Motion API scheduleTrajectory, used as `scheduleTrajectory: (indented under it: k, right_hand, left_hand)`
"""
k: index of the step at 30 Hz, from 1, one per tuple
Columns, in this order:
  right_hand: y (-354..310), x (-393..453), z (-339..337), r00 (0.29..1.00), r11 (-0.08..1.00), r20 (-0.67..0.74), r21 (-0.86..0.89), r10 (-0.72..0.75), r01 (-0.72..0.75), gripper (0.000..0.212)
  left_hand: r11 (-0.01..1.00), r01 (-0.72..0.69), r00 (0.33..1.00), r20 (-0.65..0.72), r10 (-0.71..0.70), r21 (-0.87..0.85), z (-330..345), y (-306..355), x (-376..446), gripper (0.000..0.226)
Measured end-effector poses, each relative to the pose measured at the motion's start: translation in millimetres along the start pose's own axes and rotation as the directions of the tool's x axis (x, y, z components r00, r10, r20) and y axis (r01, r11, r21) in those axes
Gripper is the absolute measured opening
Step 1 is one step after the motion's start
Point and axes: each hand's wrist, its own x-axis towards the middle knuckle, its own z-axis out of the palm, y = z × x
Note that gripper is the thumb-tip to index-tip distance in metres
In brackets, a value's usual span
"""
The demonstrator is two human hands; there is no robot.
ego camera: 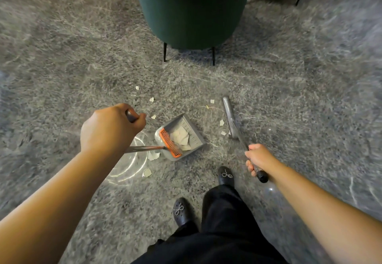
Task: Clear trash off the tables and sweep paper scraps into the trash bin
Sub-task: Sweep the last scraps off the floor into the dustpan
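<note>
One dustpan (182, 137) sits on the floor, with one orange comb (170, 142) on its rim and a small heap of paper pieces (182, 137) inside, too overlapped to count. About ten loose paper scraps (147, 172) lie scattered on the carpet (62, 77). One broom (231, 119). Two hands: left hand (109, 127), right hand (258, 158). Two black shoes (226, 175). One green chair (192, 9) stands ahead, two of its thin legs showing.

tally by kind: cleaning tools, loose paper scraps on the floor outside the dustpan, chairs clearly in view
Cleaning tools: 2, the dustpan gripped by the left hand and the broom gripped by the right hand
Loose paper scraps on the floor: about 10, e.g.
Chairs: 1, the green chair
Total: about 13
</note>
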Motion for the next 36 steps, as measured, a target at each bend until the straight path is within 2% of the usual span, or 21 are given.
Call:
scheduleTrajectory:
  k: [4,9,19,25,30,36]
  right_hand:
    - [5,33,-29,0.997,0.996,-0.001,-0.043,0.08,-0.08,0.027]
    - [-9,60,-34,0.99,0.98,0.076,-0.173,0.116,-0.102,0.034]
    - [-81,75,-6,0.928,0.947,0.367,-0.314,0.059,0.064,0.024]
    - [-123,78,37,0.878,0.916,0.472,-0.384,0.085,0.118,0.047]
    - [-150,72,71,0.871,0.907,0.487,-0.39,0.057,0.159,0.05]
    - [-172,70,78,0.899,0.93,0.438,-0.326,-0.013,0.172,0.049]
  left_hand:
    - [1.0,0.018,1.0,-0.008,-0.018,0.009,9,23,4,0.031]
    - [0.993,0.115,0.993,-0.013,-0.115,-0.001,16,41,11,0.031]
    - [0.916,0.398,0.916,-0.033,-0.4,-0.052,14,42,2,0.037]
    - [0.85,0.516,0.847,-0.081,-0.525,-0.108,5,15,-16,0.033]
    - [0.819,0.559,0.816,-0.089,-0.571,-0.125,-2,-13,-7,0.033]
    - [0.839,0.529,0.836,-0.09,-0.541,-0.126,-13,-31,22,0.035]
